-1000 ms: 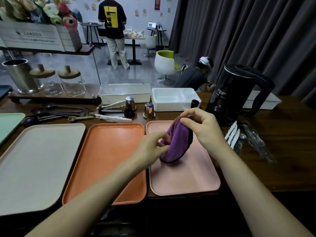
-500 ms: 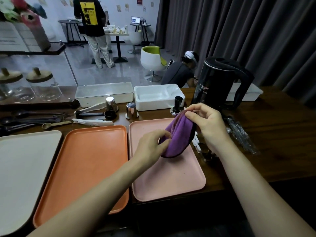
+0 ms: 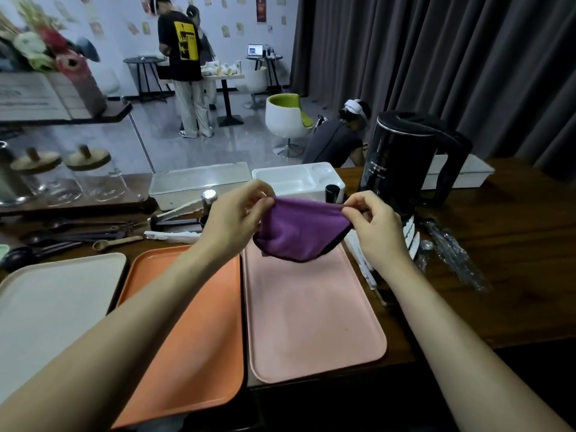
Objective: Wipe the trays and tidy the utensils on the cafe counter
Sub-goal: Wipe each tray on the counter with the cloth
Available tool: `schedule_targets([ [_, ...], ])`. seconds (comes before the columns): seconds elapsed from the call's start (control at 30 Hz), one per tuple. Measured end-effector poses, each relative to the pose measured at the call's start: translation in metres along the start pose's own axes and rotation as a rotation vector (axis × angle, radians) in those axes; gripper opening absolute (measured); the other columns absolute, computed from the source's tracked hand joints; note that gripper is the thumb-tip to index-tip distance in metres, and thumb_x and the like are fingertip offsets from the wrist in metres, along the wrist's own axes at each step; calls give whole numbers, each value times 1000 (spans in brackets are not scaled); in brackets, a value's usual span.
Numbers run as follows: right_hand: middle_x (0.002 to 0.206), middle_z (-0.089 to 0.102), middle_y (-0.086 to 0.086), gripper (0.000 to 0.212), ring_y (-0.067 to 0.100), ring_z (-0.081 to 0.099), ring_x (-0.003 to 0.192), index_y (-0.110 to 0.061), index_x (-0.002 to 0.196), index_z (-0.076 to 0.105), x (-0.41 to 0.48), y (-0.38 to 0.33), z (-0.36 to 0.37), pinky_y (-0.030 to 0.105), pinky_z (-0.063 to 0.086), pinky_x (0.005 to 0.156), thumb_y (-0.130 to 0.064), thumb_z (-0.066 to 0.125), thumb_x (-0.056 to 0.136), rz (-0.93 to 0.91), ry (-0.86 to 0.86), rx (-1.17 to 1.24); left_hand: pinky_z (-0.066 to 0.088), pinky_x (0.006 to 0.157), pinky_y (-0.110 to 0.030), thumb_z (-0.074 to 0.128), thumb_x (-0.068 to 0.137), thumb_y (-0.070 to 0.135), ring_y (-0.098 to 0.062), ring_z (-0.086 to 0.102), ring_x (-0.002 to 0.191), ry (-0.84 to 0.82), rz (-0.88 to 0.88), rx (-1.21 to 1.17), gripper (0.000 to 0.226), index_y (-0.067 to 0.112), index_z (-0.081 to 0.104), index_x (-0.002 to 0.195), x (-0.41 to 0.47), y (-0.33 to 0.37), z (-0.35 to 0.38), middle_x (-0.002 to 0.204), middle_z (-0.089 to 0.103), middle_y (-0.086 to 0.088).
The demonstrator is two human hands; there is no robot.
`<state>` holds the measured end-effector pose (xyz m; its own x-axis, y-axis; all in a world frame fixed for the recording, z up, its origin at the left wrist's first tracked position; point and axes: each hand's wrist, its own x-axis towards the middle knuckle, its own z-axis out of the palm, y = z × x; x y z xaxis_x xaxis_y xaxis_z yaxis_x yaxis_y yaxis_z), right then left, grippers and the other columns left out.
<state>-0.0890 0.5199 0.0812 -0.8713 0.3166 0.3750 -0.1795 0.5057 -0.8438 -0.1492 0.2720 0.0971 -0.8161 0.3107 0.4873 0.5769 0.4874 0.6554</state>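
Head view: the left hand [image 3: 230, 219] and the right hand [image 3: 374, 226] each pinch a top corner of a purple cloth [image 3: 299, 232] between thumb and fingertips, holding it stretched between them. The cloth hangs in the air over the far end of the pink tray [image 3: 311, 313]; its dark-edged lower hem sags toward the tray, and whether it touches cannot be told.

The pink tray lies on the dark wooden tabletop [image 3: 523, 269], with an orange tray [image 3: 187, 325] just beside it on the left and a pale beige tray [image 3: 46, 307] farther left.

Beyond the trays, dark spoons [image 3: 78, 235] and a wooden spoon [image 3: 115, 243] lie scattered at the left. A lidded white box [image 3: 199, 182] and an open white container [image 3: 290, 180] sit at the far edge. A black kettle [image 3: 402, 160] stands at the far right, with clear-wrapped cutlery [image 3: 452, 254] on the tabletop near it.
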Motion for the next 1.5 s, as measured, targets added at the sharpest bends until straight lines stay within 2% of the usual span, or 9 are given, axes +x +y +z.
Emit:
schedule_targets([
  [0.1,91,65,-12,9,5,60,89,-29,88,67,-9,2,-7,27,48,78,-20,68,90,-26,-232,-110,51,77,-41,60,93,30,-16,62,80,-81,112,163,6,28,65,93,-22,-3,-6,82,65,12],
  [0.2,95,59,-10,8,5,55,92,-31,80,69,-34,17,-7,28,44,81,-26,74,83,58,-726,-402,52,78,-37,63,93,44,-12,65,81,-472,-47,175,16,31,71,94,-63,-16,-4,84,72,12],
  [0.27,98,61,-9,7,8,56,96,-30,79,70,-45,22,1,30,47,86,-35,73,83,78,-846,-484,52,76,-28,65,96,40,-8,69,81,-536,-164,82,13,31,74,100,-77,-25,-3,85,75,14],
  [0.4,131,55,-9,23,15,48,124,-35,115,67,-58,15,44,30,38,103,-39,60,94,-175,-706,-499,50,83,-29,65,97,20,-9,69,93,-266,-179,226,22,24,73,116,-77,-55,4,104,76,7],
  [0.53,169,9,-2,60,23,3,155,-34,159,21,-89,26,95,46,9,125,-37,43,104,-275,-856,-671,38,106,-35,54,98,28,-34,50,132,-408,-229,413,52,8,53,146,-83,-75,14,145,55,-15],
  [0.73,170,2,-4,58,28,-3,155,-35,161,10,-83,34,118,53,1,124,-44,30,107,-228,-793,-796,33,117,-51,18,83,58,-36,29,150,-468,-254,505,83,19,47,150,-86,-92,17,160,39,-5],
  [1.07,166,19,3,51,31,13,152,-29,154,28,-30,34,190,53,6,122,-34,34,104,-114,-572,-816,9,123,-53,44,84,69,-26,-2,158,-595,-313,516,81,41,28,158,-79,-88,11,170,12,11],
  [1.23,161,29,1,49,27,26,146,-28,154,31,-14,59,160,48,17,121,-32,34,105,-108,-490,-858,11,123,-54,18,77,73,-27,2,158,-569,-259,656,91,36,25,159,-86,-82,14,169,16,10],
  [1.5,169,11,1,56,28,6,155,-26,160,17,-23,52,160,51,5,125,-28,32,106,-14,-512,-866,11,123,-58,30,94,67,-29,1,158,-563,-250,630,74,35,25,160,-87,-89,14,170,14,7],
])
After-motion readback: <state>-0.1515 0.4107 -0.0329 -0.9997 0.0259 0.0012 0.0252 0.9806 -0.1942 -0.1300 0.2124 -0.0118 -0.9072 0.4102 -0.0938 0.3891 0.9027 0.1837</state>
